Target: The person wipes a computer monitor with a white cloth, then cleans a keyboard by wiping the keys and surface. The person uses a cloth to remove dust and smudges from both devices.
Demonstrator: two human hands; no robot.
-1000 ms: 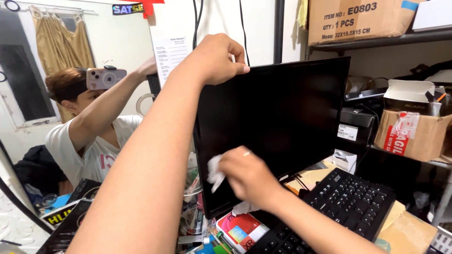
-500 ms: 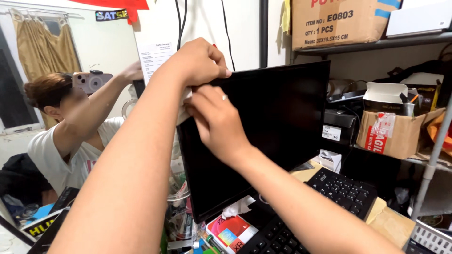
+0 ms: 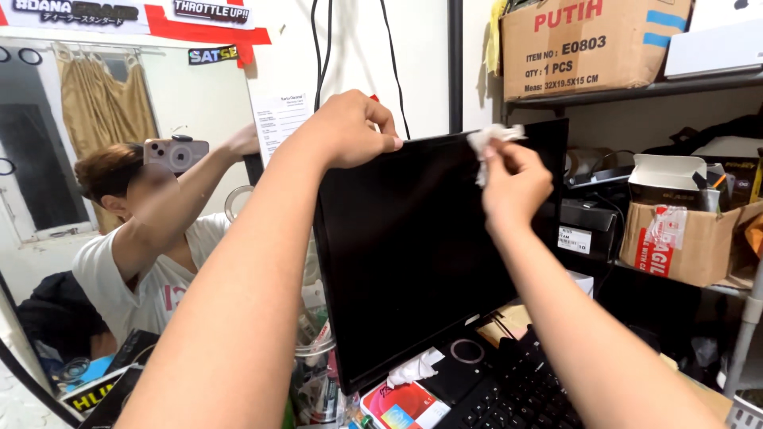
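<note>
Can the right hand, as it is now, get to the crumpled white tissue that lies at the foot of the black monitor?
Probably yes. The right hand holds a white tissue at the black flat monitor's top edge; the crumpled white tissue lies uncovered below, with only bare screen between them. The left hand grips the top edge, clear of that path.

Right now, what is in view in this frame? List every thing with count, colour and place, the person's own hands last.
monitor: 1, black, screen dark, centre, tilted.
tissue: 1, white, pressed on the monitor's top edge.
crumpled tissue: 1, white, at the monitor's foot.
keyboard: 1, black, bottom centre.
mirror: 1, left wall, reflecting the person and a head-worn phone.
cables: several, black, hanging down the white wall.
cardboard boxes: 2, brown, one on the top shelf, one on the shelf below at right.
small box: 1, red and white, under the monitor.
left hand: gripping the monitor's top edge.
right hand: pinching the tissue.
</note>
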